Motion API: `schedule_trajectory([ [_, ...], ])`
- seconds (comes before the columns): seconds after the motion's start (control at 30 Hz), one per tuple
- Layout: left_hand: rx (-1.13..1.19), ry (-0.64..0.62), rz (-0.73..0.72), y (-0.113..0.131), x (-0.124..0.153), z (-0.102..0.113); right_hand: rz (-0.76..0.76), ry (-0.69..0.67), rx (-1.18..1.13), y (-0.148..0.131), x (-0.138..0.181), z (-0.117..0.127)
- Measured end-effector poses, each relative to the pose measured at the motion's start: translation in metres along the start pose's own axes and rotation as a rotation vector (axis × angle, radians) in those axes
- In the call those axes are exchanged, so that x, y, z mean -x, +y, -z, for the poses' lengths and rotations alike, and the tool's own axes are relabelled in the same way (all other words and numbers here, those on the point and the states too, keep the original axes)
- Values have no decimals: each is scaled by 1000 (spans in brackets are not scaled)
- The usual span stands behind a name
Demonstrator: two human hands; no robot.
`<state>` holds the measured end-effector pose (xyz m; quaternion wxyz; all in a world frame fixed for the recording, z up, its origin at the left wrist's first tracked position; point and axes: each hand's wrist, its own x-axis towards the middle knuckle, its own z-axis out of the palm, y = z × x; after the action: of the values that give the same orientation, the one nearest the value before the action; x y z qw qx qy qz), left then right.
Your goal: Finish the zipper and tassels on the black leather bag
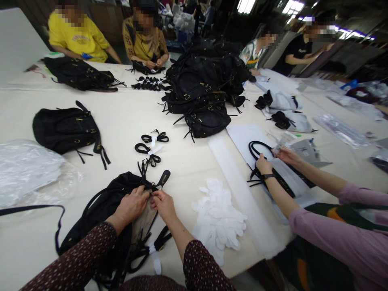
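Note:
A black handbag (95, 214) lies on its side in front of me, its opening facing right and a beige lining (142, 222) showing. My left hand (131, 205) is closed on the rim of that opening, near the tassels and hanging tag (164, 178). Close beside it, my right hand (164, 206) pinches the same rim; what exactly lies between the fingertips is hidden. Below my right hand rests a black strap bundle (163, 239) tied with a white wrap. Two more wrapped strap bundles (148, 152) lie beyond the bag.
White paper strips (220, 222) are piled to my right. A co-worker's hands (264, 165) hold a bag's handles there. Ahead stands a heap of black bags (200, 81); another bag (65, 129) and clear plastic (30, 173) lie left. Several people sit or stand around the table.

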<state>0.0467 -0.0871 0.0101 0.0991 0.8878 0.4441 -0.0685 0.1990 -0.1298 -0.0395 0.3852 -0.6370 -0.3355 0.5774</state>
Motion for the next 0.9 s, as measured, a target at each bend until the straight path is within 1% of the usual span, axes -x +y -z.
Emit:
schedule_trajectory([
  [0.07, 0, 14, -5, -1, 1, -3, 70, -3, 144, 1, 1, 2],
  [0.17, 10, 8, -21, -5, 1, -5, 136, -14, 280, -1, 3, 5],
  [0.3, 6, -2, -50, -8, -1, -3, 151, -10, 493, -12, 6, 5],
  [0.43, 23, -4, 4, -4, -4, -3, 161, 38, 701, -20, 7, 4],
  [0.57, 72, -18, 28, -2, -4, -3, 172, 47, 764, -21, 8, 3],
  [0.73, 89, -70, -29, -5, -5, 0, 154, 62, 839, -21, 9, 1],
  [0.9, 117, -89, -69, -11, -3, 2, 160, 53, 799, -22, 13, 0],
])
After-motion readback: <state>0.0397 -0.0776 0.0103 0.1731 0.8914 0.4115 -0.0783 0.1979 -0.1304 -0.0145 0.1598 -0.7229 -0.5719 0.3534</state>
